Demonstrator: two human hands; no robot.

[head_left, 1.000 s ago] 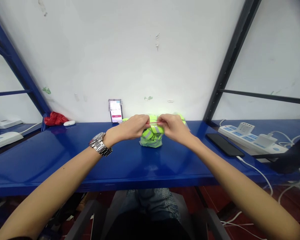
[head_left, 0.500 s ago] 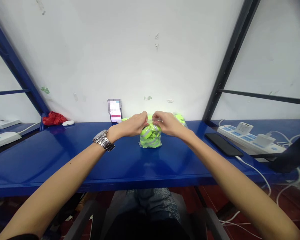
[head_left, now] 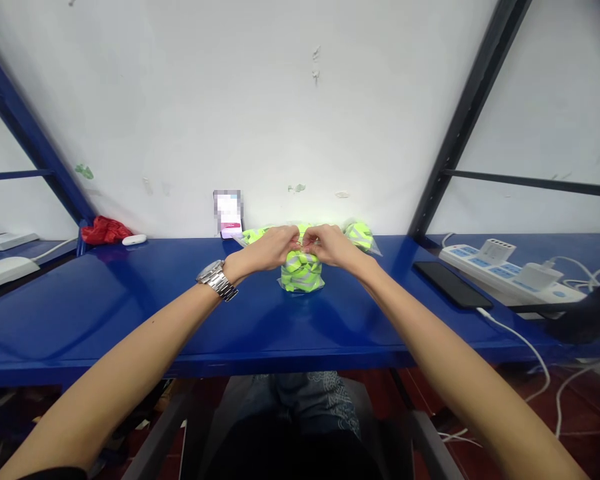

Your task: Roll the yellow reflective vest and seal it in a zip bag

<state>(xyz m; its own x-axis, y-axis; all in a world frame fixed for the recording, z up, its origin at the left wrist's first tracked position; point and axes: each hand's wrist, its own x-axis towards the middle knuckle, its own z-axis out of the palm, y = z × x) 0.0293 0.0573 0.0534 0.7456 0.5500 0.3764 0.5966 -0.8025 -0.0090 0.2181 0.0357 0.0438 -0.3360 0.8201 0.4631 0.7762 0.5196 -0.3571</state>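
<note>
A clear plastic bag (head_left: 301, 273) stands on the blue table in front of me, with folded neon-yellow fabric and silvery strips inside. My left hand (head_left: 279, 247), with a metal watch on its wrist, pinches the top edge of this bag from the left. From the right, my right hand (head_left: 326, 245) pinches the same edge. The fingertips of both hands are close together, and a thin reddish line along the bag's mouth shows between them. Behind my hands lie more bags of neon-yellow fabric (head_left: 360, 235), partly hidden.
A lit phone (head_left: 229, 213) leans on the wall. A red plastic bag (head_left: 105, 231) and a white case (head_left: 135, 239) lie at the left of the blue table (head_left: 180, 327). On the right are a black phone (head_left: 451, 285) on a cable and a white power strip (head_left: 510, 275).
My hands have come closer together along the bag's top edge. The view has shifted slightly, showing more of the bags behind.
</note>
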